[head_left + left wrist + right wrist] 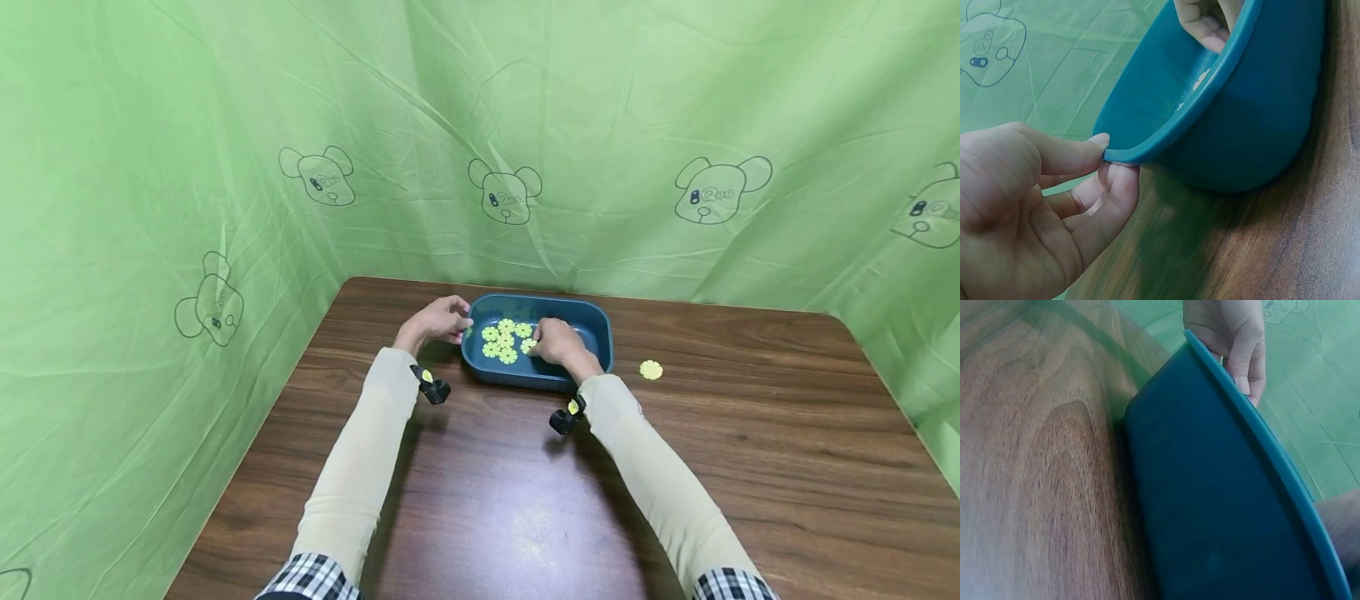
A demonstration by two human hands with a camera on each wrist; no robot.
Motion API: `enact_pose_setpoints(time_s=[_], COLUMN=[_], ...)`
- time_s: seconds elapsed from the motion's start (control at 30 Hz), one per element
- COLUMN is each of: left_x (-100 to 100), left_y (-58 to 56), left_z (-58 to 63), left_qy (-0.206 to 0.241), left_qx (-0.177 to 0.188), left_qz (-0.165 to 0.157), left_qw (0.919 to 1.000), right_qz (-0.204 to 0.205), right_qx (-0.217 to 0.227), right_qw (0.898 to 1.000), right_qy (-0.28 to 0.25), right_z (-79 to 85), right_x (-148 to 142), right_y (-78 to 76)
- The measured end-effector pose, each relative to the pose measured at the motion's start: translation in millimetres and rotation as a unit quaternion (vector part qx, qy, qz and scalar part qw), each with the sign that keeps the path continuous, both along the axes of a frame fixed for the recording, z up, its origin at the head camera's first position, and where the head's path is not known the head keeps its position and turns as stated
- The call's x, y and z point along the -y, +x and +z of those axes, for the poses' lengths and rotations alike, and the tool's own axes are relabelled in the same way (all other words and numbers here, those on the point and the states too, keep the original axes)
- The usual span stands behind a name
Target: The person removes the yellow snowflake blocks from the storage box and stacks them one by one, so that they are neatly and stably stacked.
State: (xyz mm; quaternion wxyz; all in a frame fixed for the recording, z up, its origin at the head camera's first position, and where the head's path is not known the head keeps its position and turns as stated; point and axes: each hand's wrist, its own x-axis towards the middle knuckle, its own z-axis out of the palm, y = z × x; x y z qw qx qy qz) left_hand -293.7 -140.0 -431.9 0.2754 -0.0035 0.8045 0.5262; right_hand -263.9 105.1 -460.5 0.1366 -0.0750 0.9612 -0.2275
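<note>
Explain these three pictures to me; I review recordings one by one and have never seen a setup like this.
No machine here: it is a person, whose left grip and right grip are bare hands. The wide picture is from a camera on the head, looking forward and down; the other two are from black cameras on the left and right wrists.

A blue, rounded rectangular, plastic-looking tray stands on a brown wood-grain table before a hanging green cloth. Yellow, flat, flower-shaped pieces, material unclear, lie in the tray; one more yellow, scalloped piece lies on the table to its right.

The left grip pinches the tray's rim between thumb and fingers. The right grip reaches inside the tray to one of the pieces; whether it is pinched, I cannot tell.
</note>
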Motion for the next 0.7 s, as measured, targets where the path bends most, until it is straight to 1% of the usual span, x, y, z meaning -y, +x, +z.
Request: enact_pose_setpoints(time_s=[0.13, 0.3, 0.37, 0.47, 0.7], left_x=[0, -1, -1, -1, -1], left_y=[-0.6, -1.2, -0.5, 0.5, 1.1], left_z=[0.1, 0.5, 1.2, 1.9, 1.5], left_qy=[0.0, 0.005, 0.005, 0.002, -0.002], left_qx=[-0.002, -0.003, -0.003, -0.003, 0.002], left_qz=[-0.003, 0.0, 0.0, 0.0, 0.0], left_qw=[1.0, 1.0, 1.0, 1.0, 1.0], right_qz=[-0.001, 0.019, 0.025, 0.022, -0.01], right_qx=[0.002, -0.008, -0.001, 0.011, 0.02], right_qw=[1.0, 1.0, 1.0, 0.999, 0.995], right_qy=[0.006, -0.002, -0.017, -0.045, -0.102], right_z=[2.7, 8.5, 10.4, 11.9, 13.6], right_x=[-4, -11, -15, -22, -32], right_y=[1.1, 3.3, 4.6, 6.0, 7.7])
